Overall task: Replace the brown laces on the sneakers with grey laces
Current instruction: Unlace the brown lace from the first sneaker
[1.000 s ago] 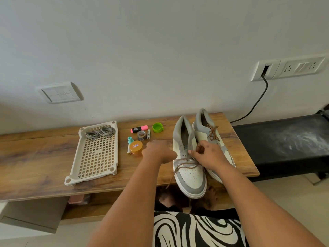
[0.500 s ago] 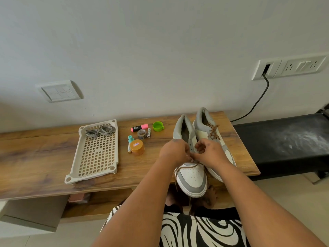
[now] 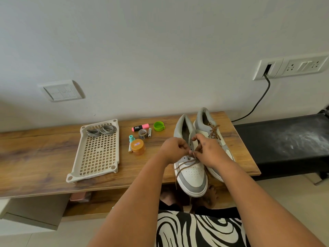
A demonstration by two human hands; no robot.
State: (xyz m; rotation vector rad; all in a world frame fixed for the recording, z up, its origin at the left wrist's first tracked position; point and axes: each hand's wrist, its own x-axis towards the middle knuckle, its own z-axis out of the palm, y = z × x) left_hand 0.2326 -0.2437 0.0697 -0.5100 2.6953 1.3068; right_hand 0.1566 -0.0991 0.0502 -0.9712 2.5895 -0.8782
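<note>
Tray (image 3: 97, 154) with grey laces (image 3: 100, 130) left on tabletop (image 3: 35, 157). Left hand (image 3: 173, 148), formerly apart, now meets right hand (image 3: 207, 150); fingers pinching brown lace (image 3: 185, 165) on near sneaker (image 3: 192, 177).

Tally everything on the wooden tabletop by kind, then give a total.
Sneakers: 2
Grey lace bundles: 2
Tray: 1
Highlighter: 1
Green cap: 1
Tape roll: 1
Batteries: 2
Teal-capped bottle: 1
Orange-lidded jar: 1
Total: 12
</note>
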